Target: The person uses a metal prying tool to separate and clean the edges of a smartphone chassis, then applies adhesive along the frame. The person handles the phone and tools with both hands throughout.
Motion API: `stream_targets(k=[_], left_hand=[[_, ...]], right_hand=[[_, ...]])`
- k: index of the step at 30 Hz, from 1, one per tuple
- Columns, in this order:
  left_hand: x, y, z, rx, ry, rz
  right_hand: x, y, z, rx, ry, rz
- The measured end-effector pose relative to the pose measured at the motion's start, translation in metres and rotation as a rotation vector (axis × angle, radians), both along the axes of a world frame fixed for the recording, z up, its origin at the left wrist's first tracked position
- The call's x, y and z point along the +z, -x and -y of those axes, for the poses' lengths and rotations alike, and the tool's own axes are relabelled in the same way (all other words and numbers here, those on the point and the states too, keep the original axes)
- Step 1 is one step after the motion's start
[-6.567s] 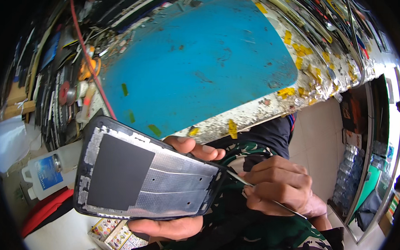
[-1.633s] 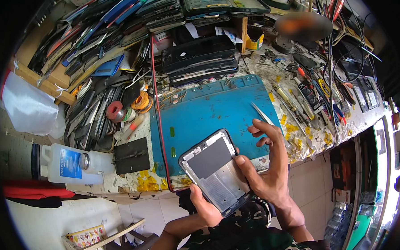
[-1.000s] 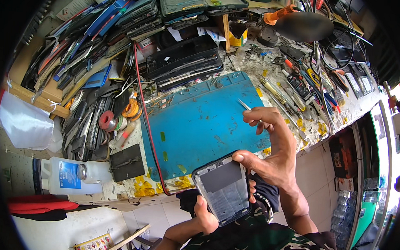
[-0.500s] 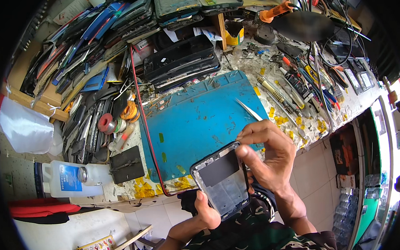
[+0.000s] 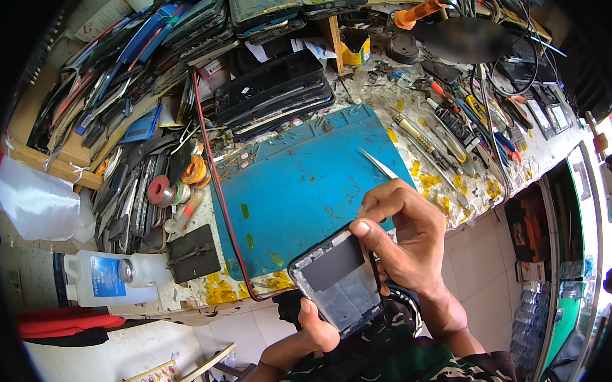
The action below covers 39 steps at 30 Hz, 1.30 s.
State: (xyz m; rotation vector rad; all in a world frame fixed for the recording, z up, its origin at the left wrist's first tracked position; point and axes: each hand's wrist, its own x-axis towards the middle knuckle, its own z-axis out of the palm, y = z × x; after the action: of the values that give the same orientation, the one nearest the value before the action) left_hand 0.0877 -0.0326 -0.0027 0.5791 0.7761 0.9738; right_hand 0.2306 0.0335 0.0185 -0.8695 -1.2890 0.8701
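A phone frame (image 5: 341, 288) with a black rim and a grey and black inner face is held up at the near edge of the blue work mat (image 5: 300, 177). My left hand (image 5: 315, 330) grips its lower left side, thumb on the rim, the other fingers hidden underneath. At the upper right corner my right hand (image 5: 407, 243) is closed, with thumb and index finger pinching the rim. Its remaining fingers are curled, partly behind the frame. Beyond the right hand, white-tipped tweezers (image 5: 379, 163) lie on the mat.
Stacked phone housings (image 5: 276, 87) stand behind the mat. A red cable (image 5: 215, 166) runs down its left side, beside solder spools (image 5: 161, 190). Screwdrivers and other hand tools (image 5: 473, 120) lie at the right. A white plastic jug (image 5: 97, 277) stands at the near left.
My right thumb and index finger have shifted slightly left along the frame's top edge. The frame's tilt has changed a little. My left hand keeps its grip.
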Motion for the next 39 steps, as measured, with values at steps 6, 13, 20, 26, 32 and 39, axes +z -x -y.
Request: stream_targets(k=[6, 13, 20, 26, 32, 39], left_hand=[[0.0, 0.004, 0.0, 0.242, -0.06, -0.06], [0.0, 0.01, -0.028, 0.259, -0.329, 0.657], [0.02, 0.028, -0.051, 0.371, -0.397, 0.698], [0.028, 0.026, -0.063, 0.522, -0.466, 0.639], [0.025, 0.026, -0.066, 0.551, -0.507, 0.658], [0.016, 0.02, -0.07, 0.397, -0.475, 0.664]], right_hand=[[-0.004, 0.009, 0.0, 0.012, -0.009, -0.015], [-0.018, 0.009, 0.024, 0.079, 0.056, 0.089], [-0.036, 0.01, 0.045, -0.02, -0.167, 0.374], [-0.032, 0.019, 0.06, 0.175, -0.318, 0.719], [-0.031, 0.018, 0.067, -0.093, -0.282, 1.088], [-0.037, 0.029, 0.063, 0.08, -0.244, 0.909]])
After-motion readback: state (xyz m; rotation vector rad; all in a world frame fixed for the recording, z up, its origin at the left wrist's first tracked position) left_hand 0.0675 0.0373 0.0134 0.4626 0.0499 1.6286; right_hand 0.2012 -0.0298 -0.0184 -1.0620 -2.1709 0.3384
